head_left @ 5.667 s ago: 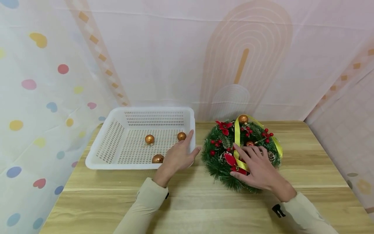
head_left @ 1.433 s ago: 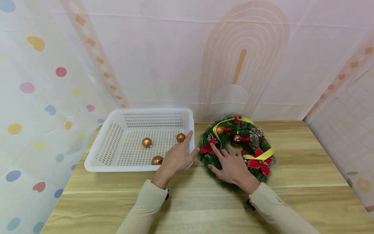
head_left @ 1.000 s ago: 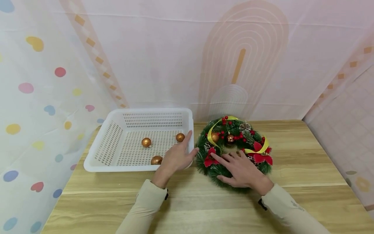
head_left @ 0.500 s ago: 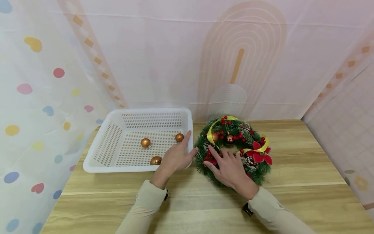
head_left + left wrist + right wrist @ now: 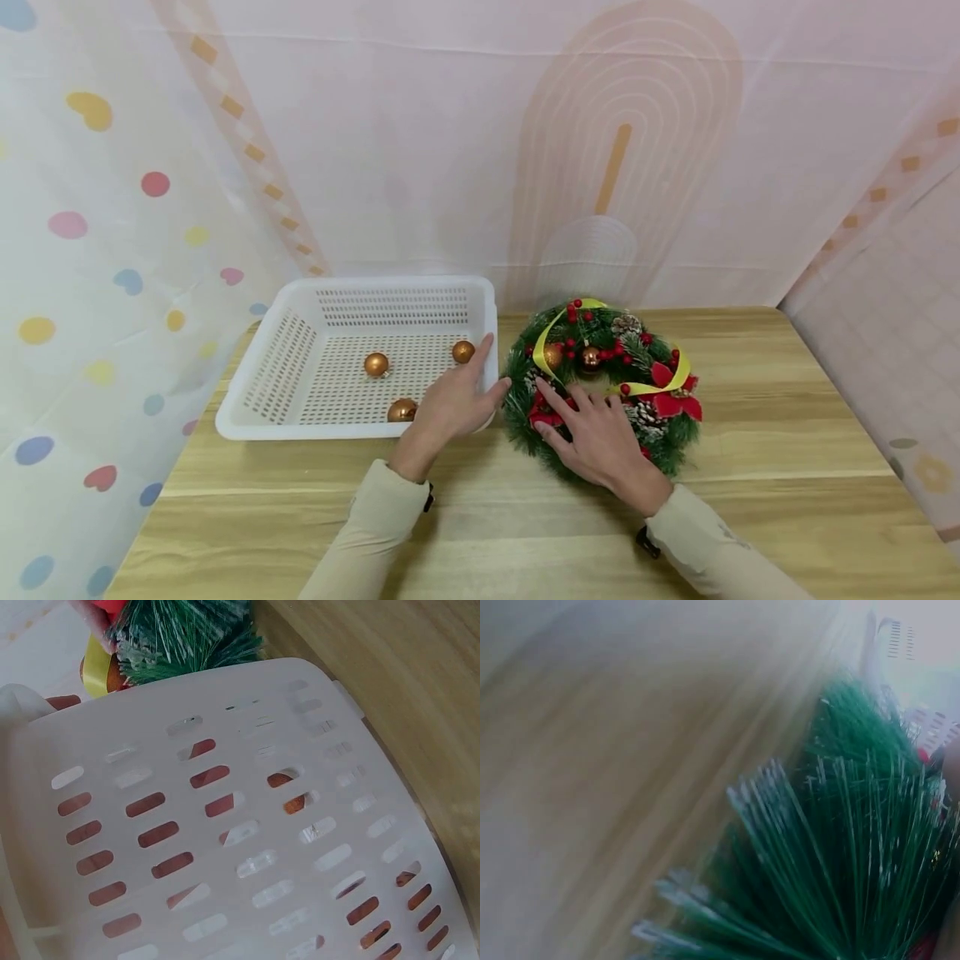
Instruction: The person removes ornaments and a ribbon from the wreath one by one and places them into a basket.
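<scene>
My left hand (image 5: 453, 404) rests over the right front corner of a white plastic basket (image 5: 307, 431), index finger straight along the rim and thumb stretched outside. Through the slots of the basket wall (image 5: 225, 691) in the left wrist view, skin shows. My right hand (image 5: 603, 442) lies on the near part of a green Christmas wreath (image 5: 525, 442). Its index finger and thumb touch a red poinsettia (image 5: 551, 408), one on each side; the other fingertips reach toward the wreath's centre. Pine needles (image 5: 862, 855) fill the right wrist view's lower right.
Three golden baubles, a middle one (image 5: 377, 364), a right one (image 5: 462, 352) and a front one (image 5: 402, 409), lie in the basket. The wreath carries yellow ribbon (image 5: 652, 387), pine cones, red berries, baubles and a second poinsettia (image 5: 678, 406). A patterned curtain (image 5: 420, 167) backs the wooden table (image 5: 487, 542).
Over the last several seconds the wreath has turned and shifted left under my right hand. Lately the right index finger and thumb moved onto the left poinsettia. My left hand stays at the basket.
</scene>
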`<control>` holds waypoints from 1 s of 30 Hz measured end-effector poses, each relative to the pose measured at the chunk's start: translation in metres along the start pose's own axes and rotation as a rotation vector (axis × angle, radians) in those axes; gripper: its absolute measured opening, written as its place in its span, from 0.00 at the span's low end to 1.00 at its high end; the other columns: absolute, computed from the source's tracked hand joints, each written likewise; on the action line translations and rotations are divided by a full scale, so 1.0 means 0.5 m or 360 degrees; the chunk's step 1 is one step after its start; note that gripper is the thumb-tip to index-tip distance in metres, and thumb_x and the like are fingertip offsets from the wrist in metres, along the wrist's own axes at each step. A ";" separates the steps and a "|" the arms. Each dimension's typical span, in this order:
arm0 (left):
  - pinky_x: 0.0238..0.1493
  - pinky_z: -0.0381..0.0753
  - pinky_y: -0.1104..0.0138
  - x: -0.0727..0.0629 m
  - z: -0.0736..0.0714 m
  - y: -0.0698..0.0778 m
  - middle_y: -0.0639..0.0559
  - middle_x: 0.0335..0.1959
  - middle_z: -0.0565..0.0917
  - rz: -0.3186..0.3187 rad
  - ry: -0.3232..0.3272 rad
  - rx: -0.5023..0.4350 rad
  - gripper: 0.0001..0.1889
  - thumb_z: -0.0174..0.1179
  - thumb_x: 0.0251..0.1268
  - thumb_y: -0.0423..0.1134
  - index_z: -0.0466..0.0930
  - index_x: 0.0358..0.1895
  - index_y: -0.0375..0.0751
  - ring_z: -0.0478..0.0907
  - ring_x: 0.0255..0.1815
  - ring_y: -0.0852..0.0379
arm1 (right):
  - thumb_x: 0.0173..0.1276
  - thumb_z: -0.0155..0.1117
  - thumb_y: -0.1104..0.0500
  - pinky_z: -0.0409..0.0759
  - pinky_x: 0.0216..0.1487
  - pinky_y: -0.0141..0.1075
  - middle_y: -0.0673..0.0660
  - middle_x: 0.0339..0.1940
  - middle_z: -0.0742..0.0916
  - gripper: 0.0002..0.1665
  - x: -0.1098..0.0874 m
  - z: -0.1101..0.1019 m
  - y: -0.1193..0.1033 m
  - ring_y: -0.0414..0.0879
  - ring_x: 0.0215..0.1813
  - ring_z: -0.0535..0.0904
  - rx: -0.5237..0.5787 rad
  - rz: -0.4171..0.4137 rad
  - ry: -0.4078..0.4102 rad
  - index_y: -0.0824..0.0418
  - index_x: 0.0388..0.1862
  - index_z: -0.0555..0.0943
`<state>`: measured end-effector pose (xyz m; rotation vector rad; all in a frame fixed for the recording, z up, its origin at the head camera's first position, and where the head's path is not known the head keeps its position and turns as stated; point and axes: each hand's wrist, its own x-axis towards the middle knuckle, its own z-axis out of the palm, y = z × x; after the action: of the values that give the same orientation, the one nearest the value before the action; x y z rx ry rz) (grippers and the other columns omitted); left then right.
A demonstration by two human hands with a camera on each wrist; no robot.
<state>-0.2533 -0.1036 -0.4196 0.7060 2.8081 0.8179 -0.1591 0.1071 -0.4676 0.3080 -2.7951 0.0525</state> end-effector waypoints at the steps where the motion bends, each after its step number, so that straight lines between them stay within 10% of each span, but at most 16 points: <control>1: 0.48 0.80 0.49 0.001 0.000 0.001 0.37 0.64 0.78 0.0000 -0.0001 0.0002 0.40 0.52 0.72 0.59 0.46 0.81 0.54 0.82 0.52 0.40 | 0.72 0.53 0.34 0.74 0.46 0.55 0.59 0.54 0.82 0.39 -0.002 0.000 0.003 0.58 0.46 0.82 0.0001 -0.0016 -0.0011 0.42 0.78 0.61; 8: 0.56 0.76 0.45 0.003 -0.002 0.022 0.33 0.68 0.70 0.0084 0.0133 0.0127 0.36 0.56 0.71 0.54 0.58 0.77 0.43 0.72 0.63 0.37 | 0.71 0.53 0.32 0.74 0.50 0.57 0.60 0.59 0.80 0.40 -0.012 -0.001 0.015 0.59 0.51 0.81 0.0043 -0.0080 -0.0047 0.40 0.79 0.60; 15: 0.57 0.75 0.47 0.016 0.005 0.088 0.36 0.58 0.79 0.0578 0.0636 0.0036 0.19 0.64 0.65 0.40 0.81 0.56 0.35 0.74 0.59 0.38 | 0.71 0.53 0.31 0.73 0.49 0.57 0.61 0.59 0.79 0.40 -0.010 0.003 0.017 0.60 0.52 0.80 0.0060 -0.0082 -0.0051 0.40 0.78 0.61; 24: 0.56 0.76 0.51 0.041 0.031 0.149 0.42 0.56 0.82 0.0462 0.0343 -0.0368 0.20 0.61 0.70 0.38 0.75 0.63 0.41 0.74 0.59 0.44 | 0.70 0.55 0.32 0.74 0.46 0.55 0.61 0.54 0.80 0.36 -0.009 0.003 0.018 0.58 0.48 0.80 0.0026 -0.0106 -0.0037 0.45 0.72 0.72; 30: 0.53 0.77 0.53 0.061 0.060 0.152 0.44 0.54 0.83 0.0397 0.0329 -0.0325 0.21 0.62 0.69 0.37 0.75 0.63 0.42 0.75 0.55 0.45 | 0.69 0.55 0.32 0.74 0.46 0.54 0.60 0.53 0.81 0.35 -0.010 0.002 0.018 0.58 0.48 0.80 0.0025 -0.0095 -0.0042 0.47 0.69 0.75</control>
<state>-0.2421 -0.0188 -0.4040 1.0018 2.7881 1.2676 -0.1567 0.1171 -0.4703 0.3987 -2.8109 0.0570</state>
